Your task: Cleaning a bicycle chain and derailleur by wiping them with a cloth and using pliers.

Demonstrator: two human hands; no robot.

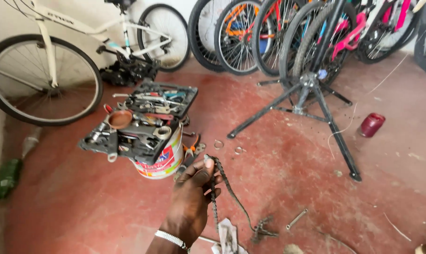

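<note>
One hand (190, 195) – which of the two I can't tell, as only a braceleted wrist enters at the bottom edge – pinches the top of a greasy bicycle chain (224, 188), fingers closed around its upper links, just to the right of the paint bucket (163, 162) that carries the open tool tray (140, 122). The chain hangs down and trails onto the red floor (293, 160), ending in a tangle. To handle it well, I'd judge, keep the grip high and let the links hang straight – kinks show that way. The other hand is out of sight, and the chain's lower end is hard to make out.
</note>
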